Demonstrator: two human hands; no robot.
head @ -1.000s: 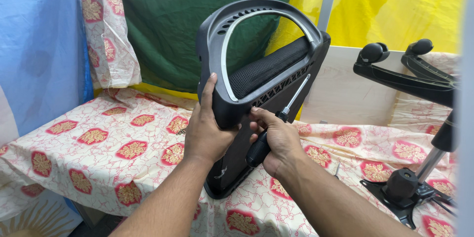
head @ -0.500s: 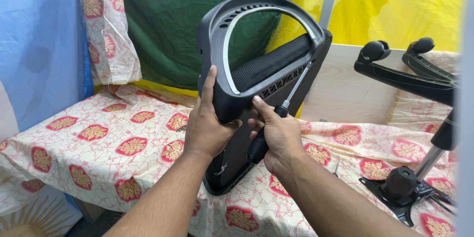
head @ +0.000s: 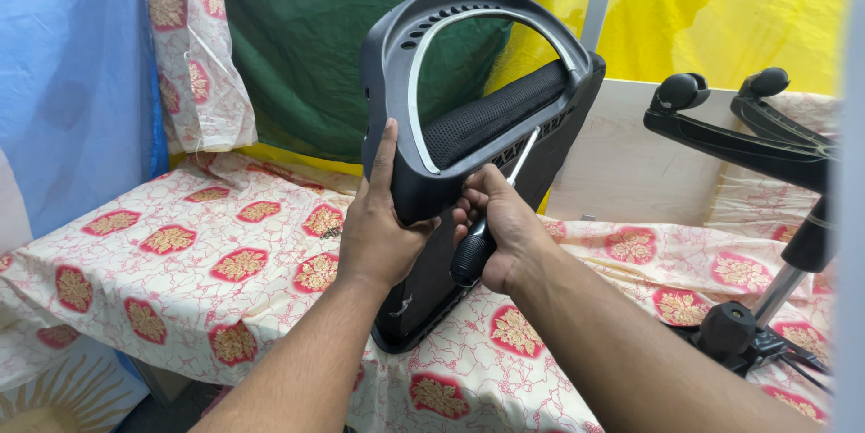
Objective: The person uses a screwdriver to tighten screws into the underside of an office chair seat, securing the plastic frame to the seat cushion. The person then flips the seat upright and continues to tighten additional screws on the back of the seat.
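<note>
Workpiece: a dark grey moulded plastic chair part with a D-shaped loop frame (head: pixel 396 63), a pale grey inner rim and a black mesh pad (head: pixel 491 122) set across the opening. It stands upright on its lower end, tilted slightly to the right, in the middle of the view.

Support: a table draped in a cream cloth printed with red and gold medallions (head: pixel 180 253). The lower edge of the chair part rests on this cloth, near its front edge.

Left hand (head: pixel 378 226): wrapped around the left limb of the loop frame from outside, thumb pointing up along the frame's front face, fingers curled behind it. The grasp is closed and firm on the frame.

Right hand (head: pixel 505 230): closed in a fist around the black handle of a screwdriver with a bright steel shaft (head: pixel 491 208). The hand sits just right of the left hand, below the mesh pad and in front of the part's lower panel.

Tool position: the shaft runs up and to the right from the fist, and its tip meets the slotted underside of the frame just beneath the mesh pad.

Hand spacing: the two hands are nearly touching, both directly against the workpiece.

Nearby item: a black chair base with castor wheels and a metal column (head: pixel 766 172), at the right, well apart from both hands.

Background: blue, green and yellow fabric hangings.
</note>
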